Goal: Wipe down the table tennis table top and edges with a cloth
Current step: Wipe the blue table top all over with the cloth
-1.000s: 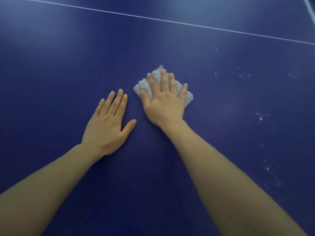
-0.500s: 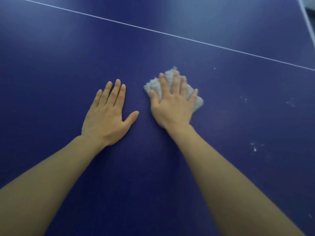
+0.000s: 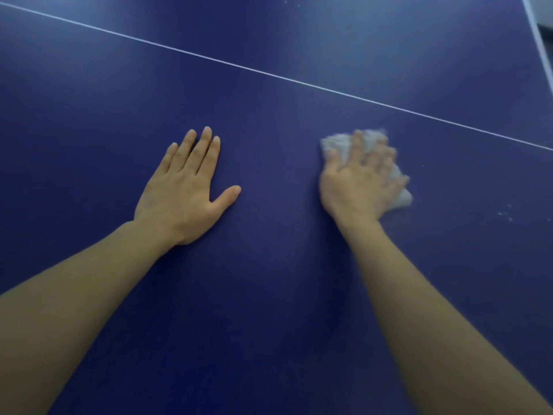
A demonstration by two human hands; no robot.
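Head view: right hand (image 3: 357,187) flattens fluffy cloth (image 3: 338,145) on smooth table (image 3: 269,295).

Left hand (image 3: 185,193) flat, palm down, fingers straight and close together, thumb splayed toward right. Left forearm bare, reaching in from lower left. Right hand (image 3: 360,181) palm down, fingers spread, motion-blurred, well apart from left. Right forearm bare, reaching in from lower right.

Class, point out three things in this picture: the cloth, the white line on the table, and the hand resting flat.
cloth (image 3: 336,145): head view, upper left corner.
white line (image 3: 239,66): head view, middle stretch.
left hand (image 3: 182,196): head view, back of hand.
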